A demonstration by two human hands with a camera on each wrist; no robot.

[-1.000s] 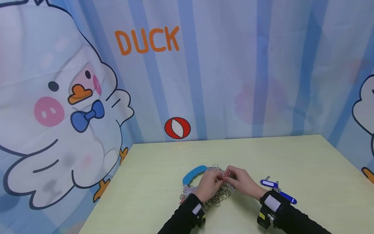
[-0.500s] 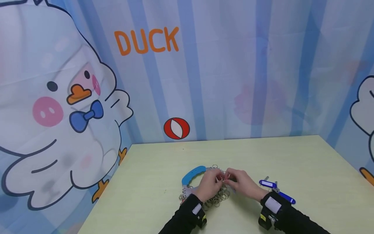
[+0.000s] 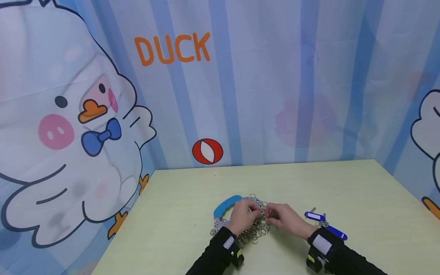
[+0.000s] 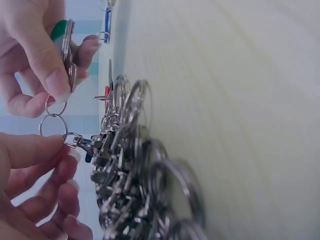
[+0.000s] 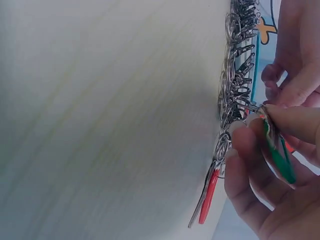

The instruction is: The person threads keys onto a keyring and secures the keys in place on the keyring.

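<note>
A large ring holder with a blue curved band [image 3: 225, 206] lies on the table, hung with many metal clasps and split rings [image 4: 125, 185]. Over its right side, my left hand [image 3: 243, 217] pinches a small split ring [image 4: 52, 125] beside a swivel clasp [image 4: 80, 141]. My right hand [image 3: 286, 218] faces it, holding keys [image 4: 69, 52] with a green tag [image 5: 280, 157] between thumb and fingers. A second small ring [image 4: 56, 106] hangs at the right fingertips and meets the left hand's ring in the left wrist view.
To the right on the pale table [image 3: 185, 191] lie keys with blue tags [image 3: 315, 216], close to the right wrist. A key with a red tag [image 5: 209, 197] hangs off the ring bundle. A printed cloth backdrop [image 3: 258, 95] stands behind the table.
My hands have drawn slightly apart, leaving a visible gap between the fingertips. The right hand has shifted a little toward me. The ring holder stays in place.
</note>
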